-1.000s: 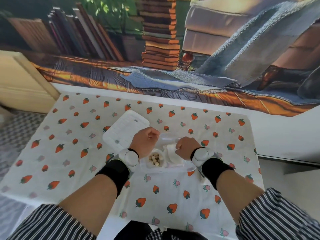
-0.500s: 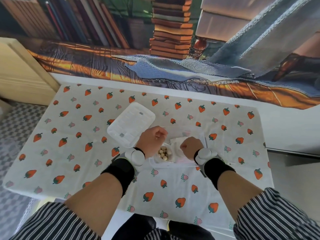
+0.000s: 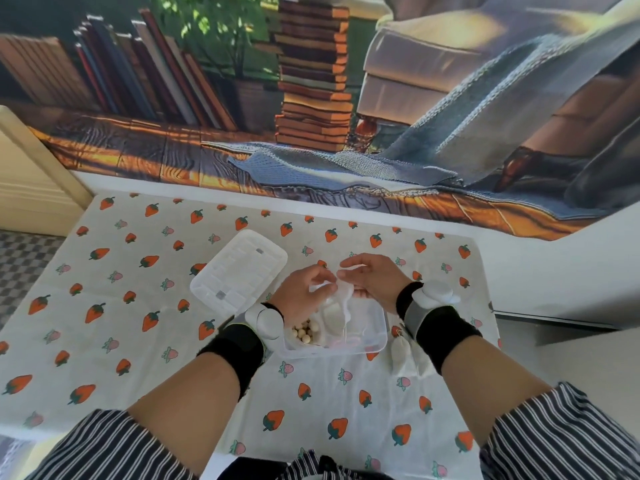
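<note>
Over the clear box (image 3: 380, 336) of beads (image 3: 305, 332), the left hand (image 3: 300, 294) and right hand (image 3: 375, 282) each pinch what looks like a small white bag (image 3: 341, 293).

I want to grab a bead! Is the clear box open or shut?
Open. The box is uncovered: its lid lies beside it on the tablecloth, and beads show inside.

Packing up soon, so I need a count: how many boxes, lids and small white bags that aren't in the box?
Clear box: 1
Lid: 1
White bag pinched between left hand and right hand: 1
White bags on the cloth beside the box: 2
Total: 5
</note>
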Available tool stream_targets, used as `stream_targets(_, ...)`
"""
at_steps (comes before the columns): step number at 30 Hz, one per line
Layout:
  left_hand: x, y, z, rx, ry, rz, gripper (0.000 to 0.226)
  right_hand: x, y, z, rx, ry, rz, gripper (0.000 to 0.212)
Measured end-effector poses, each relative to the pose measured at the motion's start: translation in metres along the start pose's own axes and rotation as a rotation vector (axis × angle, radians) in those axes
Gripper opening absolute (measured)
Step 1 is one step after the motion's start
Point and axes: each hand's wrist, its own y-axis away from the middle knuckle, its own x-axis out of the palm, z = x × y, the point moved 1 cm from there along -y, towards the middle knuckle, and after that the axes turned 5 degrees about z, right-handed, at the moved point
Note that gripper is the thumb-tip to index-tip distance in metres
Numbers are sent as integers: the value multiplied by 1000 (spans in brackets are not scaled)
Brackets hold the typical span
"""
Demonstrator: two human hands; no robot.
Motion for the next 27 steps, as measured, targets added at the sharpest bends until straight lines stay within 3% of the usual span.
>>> stream_targets(4, -8, -4, -4, -20, 38, -145, 10, -1, 3, 14, -10, -17, -23, 39)
stream_targets(6, -12, -7, -8, -91, 137, -200, 19, 0, 2, 19, -28, 6, -31, 37)
stream_targets(9, -17, -10, -15, -229, 233, -143, 42, 6, 2, 29, -58, -136, 51, 23)
stream_targets(12, -20, -7, -17, -335, 485, -63, 45, 8, 0, 36, -112, -268, 124, 28)
stream_targets(18, -27, -10, -11, -198, 700, -138, 31, 7, -2, 34, -63, -350, 121, 32)
stream_targets(22, -38, -12, -14, -57, 454, -225, 14, 3, -6, 31, 3, -120, 111, 21)
stream_targets(24, -44, -13, -16, -3, 278, -209, 17, 2, -7, 37, 21, -77, 28, 17)
stream_targets(27, -50, -12, -17, 22, 105, -145, 28, 7, -5, 52, -13, 38, -36, 38)
